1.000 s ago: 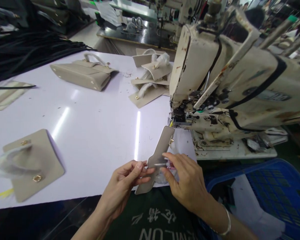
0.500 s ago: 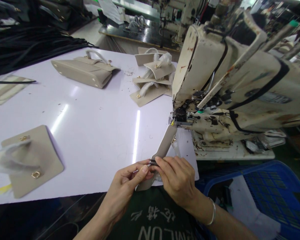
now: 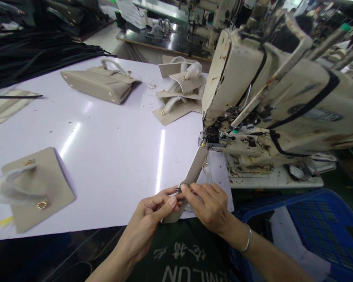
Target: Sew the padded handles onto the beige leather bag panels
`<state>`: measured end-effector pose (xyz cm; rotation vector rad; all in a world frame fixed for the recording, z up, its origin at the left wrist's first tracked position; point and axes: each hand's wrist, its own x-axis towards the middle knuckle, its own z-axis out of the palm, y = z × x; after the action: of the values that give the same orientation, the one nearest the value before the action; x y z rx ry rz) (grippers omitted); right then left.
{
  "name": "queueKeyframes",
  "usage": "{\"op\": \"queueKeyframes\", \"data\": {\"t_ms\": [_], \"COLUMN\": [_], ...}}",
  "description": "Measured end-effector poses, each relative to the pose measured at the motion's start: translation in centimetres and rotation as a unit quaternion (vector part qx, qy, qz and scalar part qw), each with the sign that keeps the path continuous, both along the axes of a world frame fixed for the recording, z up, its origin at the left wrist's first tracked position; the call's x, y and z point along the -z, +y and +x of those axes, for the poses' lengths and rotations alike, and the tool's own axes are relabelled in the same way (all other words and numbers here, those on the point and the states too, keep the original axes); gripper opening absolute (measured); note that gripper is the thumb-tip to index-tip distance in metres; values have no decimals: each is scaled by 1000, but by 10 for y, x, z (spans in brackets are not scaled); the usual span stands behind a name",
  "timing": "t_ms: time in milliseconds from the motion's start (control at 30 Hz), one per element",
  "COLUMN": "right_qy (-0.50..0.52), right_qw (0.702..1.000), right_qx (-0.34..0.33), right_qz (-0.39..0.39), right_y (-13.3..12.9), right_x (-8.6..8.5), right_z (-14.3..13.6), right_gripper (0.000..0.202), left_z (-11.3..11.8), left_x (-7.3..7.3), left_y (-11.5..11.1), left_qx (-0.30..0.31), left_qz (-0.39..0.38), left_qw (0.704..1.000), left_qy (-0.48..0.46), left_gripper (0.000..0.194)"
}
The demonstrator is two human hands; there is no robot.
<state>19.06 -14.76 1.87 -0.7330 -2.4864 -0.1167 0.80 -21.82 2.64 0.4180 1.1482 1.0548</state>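
A beige bag panel (image 3: 195, 166) runs from the sewing machine's needle area (image 3: 211, 135) down toward the table's front edge. My left hand (image 3: 150, 215) pinches the lower part of this panel between thumb and fingers. Against the same edge, my right hand (image 3: 210, 205) is closed around a small metal tool (image 3: 178, 189) with two thin pointed tips, like tweezers or thread snips; its body is hidden by the fingers. A plastic-wrapped handle (image 3: 207, 172) with a gold fitting shows behind the panel.
Another panel with a wrapped handle (image 3: 57, 184) lies at the left. Several similar panels (image 3: 179, 109) are piled beside the machine head (image 3: 219, 74). Farther back sits a beige handbag (image 3: 97, 84), near black strips (image 3: 41, 55). A blue basket (image 3: 320, 207) stands at lower right.
The tool's tips have shifted slightly left along the panel edge, and both hands have moved a little. The panel's lower end has shifted slightly right.
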Motion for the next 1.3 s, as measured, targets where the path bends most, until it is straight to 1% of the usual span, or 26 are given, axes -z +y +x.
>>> {"op": "queueKeyframes", "data": {"t_ms": [200,333,400,433,467,500,533,567,600,633,700,767,833,900,967,1033,1100,1200,1300], "right_qy": [-16,-5,32,60,92,121,140,148,148,142,111,80,81,132,189,219,222,213,208], "right_qw": [999,999,998,995,986,973,958,946,940,938,939,941,942,944,947,952,958,961,960], "right_qx": [-37,-42,-40,-41,-42,-41,-41,-43,-49,-60,-84,-79,-50,-25,-17,-14,-10,-6,-5], "right_qz": [35,27,-23,-72,-131,-193,-247,-284,-304,-311,-315,-320,-321,-301,-260,-213,-181,-177,-186], "right_y": [6,9,12,15,19,23,27,32,37,42,50,55,55,50,42,32,21,8,0], "right_x": [-3,1,0,-2,-6,-11,-18,-25,-31,-36,-40,-32,-13,11,34,52,64,76,84], "right_z": [4,4,4,5,6,7,9,11,13,15,17,18,19,19,19,18,19,21,24], "right_gripper": [23,21,18,17,21,31,46,62,73,80,81,70,47,30,25,23,21,19,21], "left_z": [1,1,0,-1,-1,-1,-2,-2,-1,-1,1,1,-1,-6,-11,-15,-18,-21,-23], "left_x": [-1,-3,-5,-6,-8,-9,-11,-12,-13,-14,-14,-10,-4,5,15,25,33,42,47], "left_y": [1,0,0,0,1,1,1,2,2,2,2,-1,-4,-8,-10,-12,-14,-16,-19], "left_qx": [-2,-2,0,5,12,22,34,45,58,70,89,106,125,147,162,175,185,179,165], "left_qz": [-6,-9,-8,-4,2,11,23,37,55,75,121,155,173,177,179,177,173,170,171], "left_qw": [1000,1000,1000,1000,1000,999,998,996,992,988,972,947,918,895,883,884,890,903,910], "left_qy": [-16,0,10,17,26,38,54,72,93,117,181,261,335,383,402,396,378,352,339], "left_gripper": [21,23,25,26,26,27,27,28,28,28,28,27,26,26,26,26,26,24,23]}}
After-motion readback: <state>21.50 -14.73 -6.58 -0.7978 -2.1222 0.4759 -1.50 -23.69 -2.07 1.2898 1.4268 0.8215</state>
